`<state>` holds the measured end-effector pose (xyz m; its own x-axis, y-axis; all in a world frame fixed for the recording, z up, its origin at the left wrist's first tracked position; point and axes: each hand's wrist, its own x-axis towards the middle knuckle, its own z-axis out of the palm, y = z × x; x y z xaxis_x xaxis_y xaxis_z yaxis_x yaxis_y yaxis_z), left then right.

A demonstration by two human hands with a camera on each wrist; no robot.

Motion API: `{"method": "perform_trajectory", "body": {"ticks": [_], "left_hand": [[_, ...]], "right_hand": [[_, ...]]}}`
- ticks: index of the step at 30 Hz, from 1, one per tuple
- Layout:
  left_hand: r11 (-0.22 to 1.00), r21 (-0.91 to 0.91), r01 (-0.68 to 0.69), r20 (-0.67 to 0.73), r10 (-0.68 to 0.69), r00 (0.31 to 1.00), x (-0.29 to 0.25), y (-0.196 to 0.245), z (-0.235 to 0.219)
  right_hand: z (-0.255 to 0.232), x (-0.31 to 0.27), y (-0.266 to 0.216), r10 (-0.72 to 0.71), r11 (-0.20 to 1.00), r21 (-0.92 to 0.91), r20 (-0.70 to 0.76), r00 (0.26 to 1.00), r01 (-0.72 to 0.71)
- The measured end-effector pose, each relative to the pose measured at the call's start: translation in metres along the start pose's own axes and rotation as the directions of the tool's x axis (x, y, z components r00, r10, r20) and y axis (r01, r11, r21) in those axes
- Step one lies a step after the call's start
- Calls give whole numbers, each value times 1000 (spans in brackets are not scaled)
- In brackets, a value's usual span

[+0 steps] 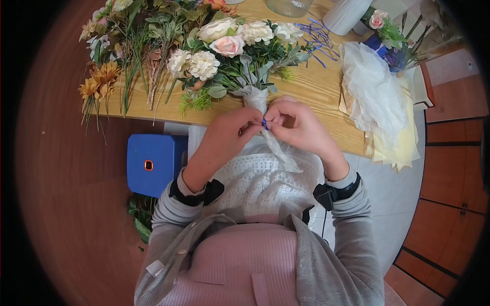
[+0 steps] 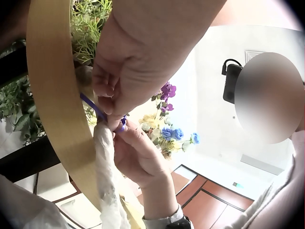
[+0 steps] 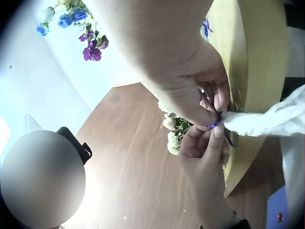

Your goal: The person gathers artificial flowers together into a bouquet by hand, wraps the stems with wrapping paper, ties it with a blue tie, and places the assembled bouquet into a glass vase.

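A bouquet of cream and pale pink flowers point(image 1: 227, 46) lies on the table, its stems wrapped in white material point(image 1: 255, 102) that tapers past the table's front edge. Around the wrapped stems runs a blue-purple tie point(image 1: 264, 124). My left hand point(image 1: 227, 135) pinches the tie from the left, and my right hand point(image 1: 301, 125) pinches it from the right, fingertips nearly meeting. In the left wrist view a length of the purple tie point(image 2: 93, 106) sticks out beside the fingers. The right wrist view shows the tie point(image 3: 214, 123) between both hands' fingertips.
More flowers and greenery point(image 1: 148, 46) lie at the table's left. Blue-purple strips point(image 1: 319, 41) lie behind the bouquet, near a white vase point(image 1: 347, 15). White and yellow sheets point(image 1: 372, 97) hang over the right edge. A blue box point(image 1: 155, 163) stands below at the left.
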<state>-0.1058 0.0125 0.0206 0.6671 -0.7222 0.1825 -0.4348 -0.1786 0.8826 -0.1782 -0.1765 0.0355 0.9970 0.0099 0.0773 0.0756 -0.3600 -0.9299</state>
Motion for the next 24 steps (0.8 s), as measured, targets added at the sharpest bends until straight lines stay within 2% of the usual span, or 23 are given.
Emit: {"method": "perform_trajectory", "body": {"ticks": [2, 4, 5, 7, 8, 10, 11, 13, 17, 18, 20, 22, 23, 24], "left_hand": [[1000, 1, 0, 6, 0, 1000, -1, -3, 2], [993, -122, -3, -72, -6, 997, -1, -4, 6], [993, -122, -3, -72, -6, 997, -1, -3, 6], [992, -46, -122, -123, 115, 986, 0, -2, 6], [992, -46, -121, -123, 115, 986, 1, -3, 6], [974, 47, -222, -141, 226, 964, 2, -4, 7], [974, 47, -220, -140, 225, 964, 2, -4, 6], [984, 13, -180, -116, 180, 977, 3, -4, 6], [984, 4, -177, -122, 176, 977, 5, -12, 6], [991, -21, -131, -99, 129, 987, 4, -12, 6], [995, -46, -83, -73, 80, 994, 0, -12, 7], [984, -175, 30, -86, -45, 995, -6, -11, 10], [984, -176, 32, -84, -47, 995, -9, -10, 11], [974, -208, 87, -93, -108, 990, -12, -10, 12]], "right_hand": [[-3, -3, 2, 105, 989, 94, 93, 990, -113], [-4, -4, 4, 107, 990, 82, 94, 990, -115], [-4, -4, 5, 108, 991, 71, 96, 989, -115], [-1, -4, 6, 89, 991, 99, 57, 994, -95], [0, -4, 6, 71, 989, 126, 17, 997, -73], [0, -4, 3, 76, 989, 125, 25, 997, -79], [1, -3, 2, 80, 989, 124, 33, 996, -84], [2, -3, 3, 69, 993, 96, 30, 997, -71], [3, -3, 4, 32, 996, 80, 17, 999, -33], [4, -3, 4, 33, 996, 80, 17, 999, -34], [5, -5, 3, 169, 949, 267, 27, 985, -170], [5, -7, 4, 209, 933, 289, 46, 977, -213], [5, -9, 4, 247, 916, 310, 66, 967, -255], [7, -10, 6, 248, 915, 311, 67, 967, -256]]}}
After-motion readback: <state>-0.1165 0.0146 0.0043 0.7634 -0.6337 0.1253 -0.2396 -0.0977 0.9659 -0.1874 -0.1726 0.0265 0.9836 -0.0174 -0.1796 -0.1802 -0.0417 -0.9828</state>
